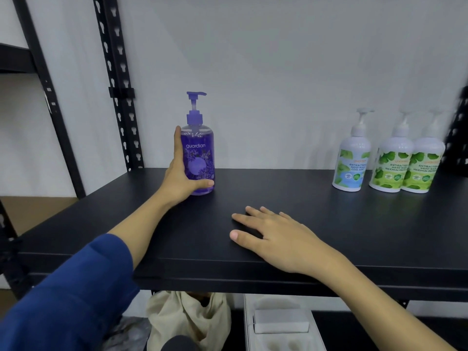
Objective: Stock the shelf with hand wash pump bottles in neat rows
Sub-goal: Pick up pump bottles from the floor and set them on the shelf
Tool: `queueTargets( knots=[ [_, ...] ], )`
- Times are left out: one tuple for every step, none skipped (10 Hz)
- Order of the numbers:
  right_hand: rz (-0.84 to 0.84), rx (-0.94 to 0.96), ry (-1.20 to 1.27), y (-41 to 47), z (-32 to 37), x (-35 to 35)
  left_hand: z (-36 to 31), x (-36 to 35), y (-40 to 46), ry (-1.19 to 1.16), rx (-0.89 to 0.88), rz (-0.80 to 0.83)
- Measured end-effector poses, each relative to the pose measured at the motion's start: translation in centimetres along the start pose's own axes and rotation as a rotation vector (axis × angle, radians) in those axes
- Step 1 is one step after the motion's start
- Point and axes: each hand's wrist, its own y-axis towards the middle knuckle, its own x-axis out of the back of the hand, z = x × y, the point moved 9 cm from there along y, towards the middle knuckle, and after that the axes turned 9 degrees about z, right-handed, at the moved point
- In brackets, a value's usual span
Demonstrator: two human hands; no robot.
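- your left hand (181, 179) grasps the clear purple pump bottle (200, 158), upright at the far left of the black shelf board (329, 224)
- your right hand (276, 236) lies flat and relaxed near the front edge, holding nothing
- three white pump bottles (387, 165) already stand far right; the long gap between them looks unfilled, so stocking seems early

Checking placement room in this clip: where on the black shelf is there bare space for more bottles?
Bare shelf runs between the purple pump bottle, gripped by the left hand, and the three white bottles at right. Left of the purple bottle is also bare. The right hand rests flat on the front edge. The right end is crowded.
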Motion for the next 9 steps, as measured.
queueTargets(
  knots=[
    [-0.007,0.004,0.003,0.0,0.0,0.0,-0.1,0.0,0.3,-0.006,0.004,0.021],
    [-0.015,0.008,0.01,-0.1,0.1,0.0,0.1,0.0,0.6,-0.033,0.003,0.039],
    [-0.012,0.005,0.018,-0.1,0.0,0.1,0.6,0.0,0.9,-0.055,0.016,0.064],
    [-0.004,0.003,0.017,-0.1,0.0,0.1,0.8,-0.1,1.1,-0.07,0.025,0.094],
    [-0.001,0.003,0.012,-0.1,0.1,0.1,1.1,0.0,1.2,-0.088,0.038,0.117],
    [-0.004,0.004,0.014,-0.2,0.1,0.0,0.8,0.1,0.9,-0.054,0.042,0.088],
    [-0.006,0.008,0.013,-0.1,0.1,0.0,0.1,0.4,0.6,0.014,0.006,0.009],
    [-0.009,0.005,0.013,-0.1,0.1,0.1,-0.2,0.6,0.4,0.075,-0.019,-0.037],
    [-0.008,0.005,0.015,0.0,0.1,0.1,-0.2,0.7,0.3,0.107,-0.02,-0.052]
  ],
)
